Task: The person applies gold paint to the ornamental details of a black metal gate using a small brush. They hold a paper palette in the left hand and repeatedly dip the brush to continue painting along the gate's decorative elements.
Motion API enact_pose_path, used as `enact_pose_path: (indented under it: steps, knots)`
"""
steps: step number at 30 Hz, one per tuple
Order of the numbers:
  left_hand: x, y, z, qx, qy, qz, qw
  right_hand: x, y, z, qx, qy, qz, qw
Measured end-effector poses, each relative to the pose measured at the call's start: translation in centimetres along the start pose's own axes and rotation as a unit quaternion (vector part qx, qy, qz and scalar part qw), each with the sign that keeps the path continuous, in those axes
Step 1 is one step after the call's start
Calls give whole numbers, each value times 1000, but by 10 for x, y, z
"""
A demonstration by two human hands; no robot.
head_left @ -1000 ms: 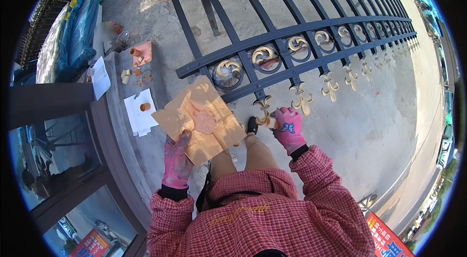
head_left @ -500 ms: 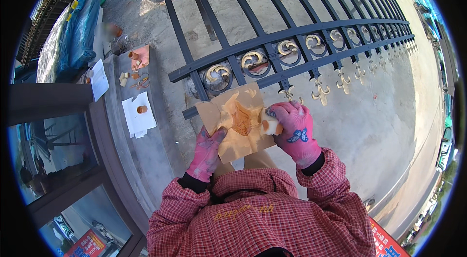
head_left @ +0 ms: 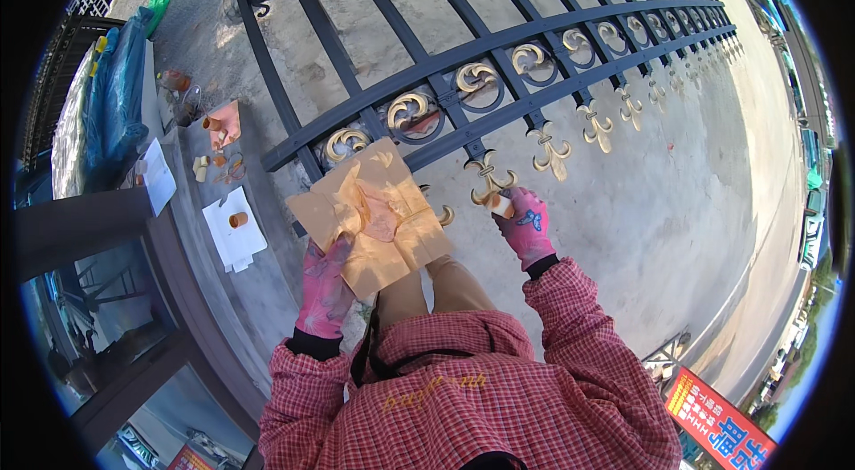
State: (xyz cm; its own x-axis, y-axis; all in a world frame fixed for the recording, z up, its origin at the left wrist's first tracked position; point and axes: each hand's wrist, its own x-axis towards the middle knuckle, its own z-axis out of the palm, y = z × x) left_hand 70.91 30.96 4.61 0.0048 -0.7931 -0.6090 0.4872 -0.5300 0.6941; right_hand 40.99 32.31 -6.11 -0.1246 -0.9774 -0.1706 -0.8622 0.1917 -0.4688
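Observation:
My left hand (head_left: pixel 325 287), in a pink glove, holds a square of brown cardboard (head_left: pixel 378 212) smeared with gold and pinkish paint, tilted in front of me. My right hand (head_left: pixel 524 225), also in a pink glove, grips a small brush (head_left: pixel 500 203) whose tip touches a gold fleur-de-lis ornament (head_left: pixel 490 181) on a black iron fence (head_left: pixel 499 43). The fence lies across the view with gold scroll rings (head_left: pixel 410 109) between its two rails and several more gold finials (head_left: pixel 552 149) along the lower rail.
On a ledge at left lie white paper sheets (head_left: pixel 233 230) with a small cup (head_left: pixel 238 219), several small paint pots (head_left: pixel 214 125) and a jar. A blue plastic cover (head_left: pixel 116 96) hangs beyond. Concrete ground (head_left: pixel 677 194) spreads right; a red sign (head_left: pixel 717 421) stands at lower right.
The cardboard was pulled close to my chest with both hands near it, then moved back left. My right hand has gone out to the gold finial with the brush.

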Motion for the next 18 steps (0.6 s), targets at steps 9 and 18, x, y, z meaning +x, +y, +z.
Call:
enact_pose_path:
  steps: [9,18]
  knots:
    - [18,20,0,23,-18,-11,1000,5,-21,15,-28,-13,1,1000]
    - [33,30,-12,27,-15,-7,999,43,35,-19,-31,97,36,994]
